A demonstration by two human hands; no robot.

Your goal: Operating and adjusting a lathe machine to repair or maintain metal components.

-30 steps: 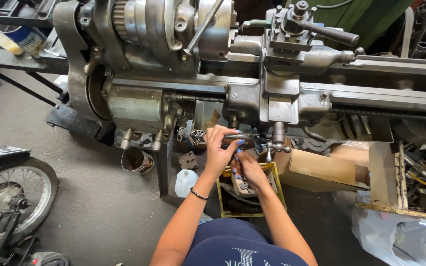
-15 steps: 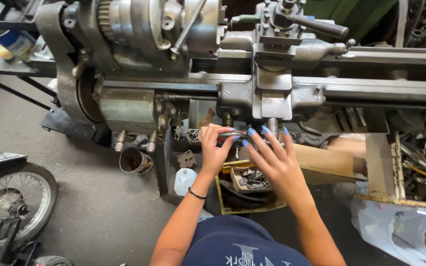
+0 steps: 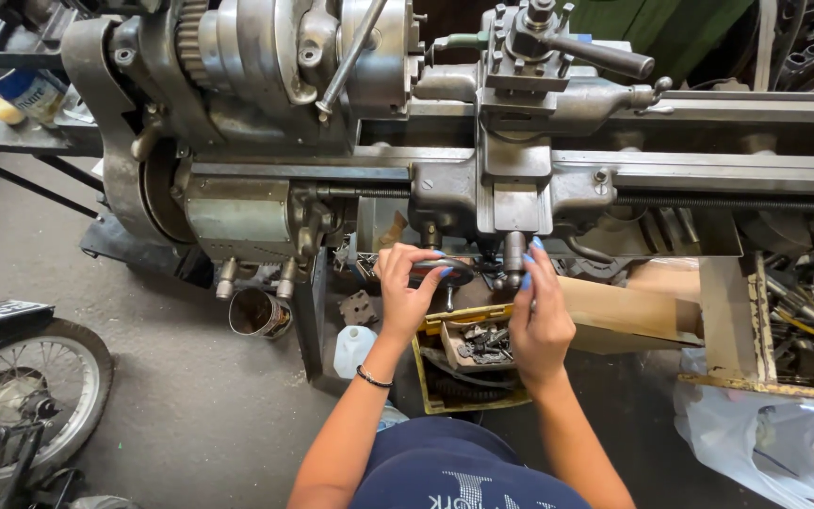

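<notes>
A large grey metal lathe spans the view. My left hand grips the round handwheel under the lathe's carriage apron. My right hand is just to the right, its fingers wrapped around a short metal lever hanging below the apron. Both hands have blue nails, and a dark band circles my left wrist. Below my hands stands a yellow box holding dark metal parts.
A motorcycle wheel is at the lower left on the concrete floor. A rusty can and a white plastic jug sit under the lathe. A cardboard box, a tray of tools and a plastic bag lie at the right.
My right hand, spread open in the air half a second ago, has closed around the lever under the apron. My left hand stays on the handwheel. The view has shifted slightly.
</notes>
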